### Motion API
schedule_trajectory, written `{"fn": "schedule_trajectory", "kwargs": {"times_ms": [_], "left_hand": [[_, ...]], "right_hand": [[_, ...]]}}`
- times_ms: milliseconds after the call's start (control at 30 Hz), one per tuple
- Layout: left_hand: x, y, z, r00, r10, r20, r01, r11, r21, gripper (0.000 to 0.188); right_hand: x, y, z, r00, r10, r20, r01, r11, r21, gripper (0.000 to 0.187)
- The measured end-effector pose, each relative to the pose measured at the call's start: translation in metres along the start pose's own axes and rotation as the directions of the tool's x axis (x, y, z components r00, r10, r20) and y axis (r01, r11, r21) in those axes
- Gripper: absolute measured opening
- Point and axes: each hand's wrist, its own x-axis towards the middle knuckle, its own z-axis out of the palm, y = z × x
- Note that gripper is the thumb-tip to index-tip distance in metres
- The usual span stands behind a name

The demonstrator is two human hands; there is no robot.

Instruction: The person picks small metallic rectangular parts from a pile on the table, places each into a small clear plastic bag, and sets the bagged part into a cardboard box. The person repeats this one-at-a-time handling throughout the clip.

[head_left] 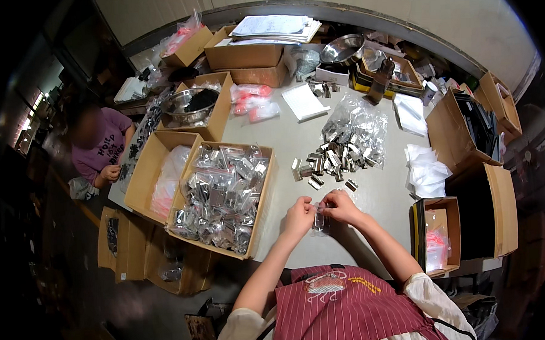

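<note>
1. At the far left I see a co-worker in a purple short-sleeved shirt (108, 140), beyond the table's edge, well apart from the work
2. Next comes an open brown cardboard box (144, 175) of flat, clear plastic bags (175, 186), thin and limp by the look of them, likely to cling together
3. Touching it, another open brown cardboard box (257, 214) is heaped with silvery metal pieces in clear bags (228, 196); each should be light, the full box much heavier
4. The bare left hand (299, 218) has its fingertips closed on the upper edge of a small, clear plastic bag (319, 230), which hangs just over the pale table in front of the maroon striped apron (345, 309)
5. A shiny metal piece seems to sit inside that bag; I'd judge the film soft and slippery, the metal stiff and smooth, so the top corners are the place to pinch
6. The bare right hand (343, 207) is just beside the left, pinching the same edge; the exact finger contact is too small to tell
7. Beyond both hands lies a loose pile of short, silvery metal pieces (336, 158), probably hard and slick, best taken singly by their long sides
</note>
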Motion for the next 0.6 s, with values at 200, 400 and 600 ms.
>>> {"fn": "schedule_trajectory", "kwargs": {"times_ms": [200, 400, 600], "left_hand": [[-0.01, -0.006, -0.009, 0.97, 0.184, 0.157, -0.166, 0.979, -0.117, 0.042], [-0.053, 0.012, -0.019, 0.927, 0.164, 0.336, -0.115, 0.98, -0.161, 0.035], [-0.068, 0.015, -0.013, 0.957, 0.226, 0.183, -0.196, 0.966, -0.166, 0.03]], "right_hand": [[-0.035, -0.03, -0.007, 0.939, -0.333, -0.085, 0.326, 0.942, -0.079, 0.023], [-0.069, -0.065, -0.022, 0.887, -0.458, -0.055, 0.439, 0.874, -0.207, 0.029], [-0.073, -0.061, -0.034, 0.89, -0.456, 0.027, 0.441, 0.841, -0.313, 0.025]]}}
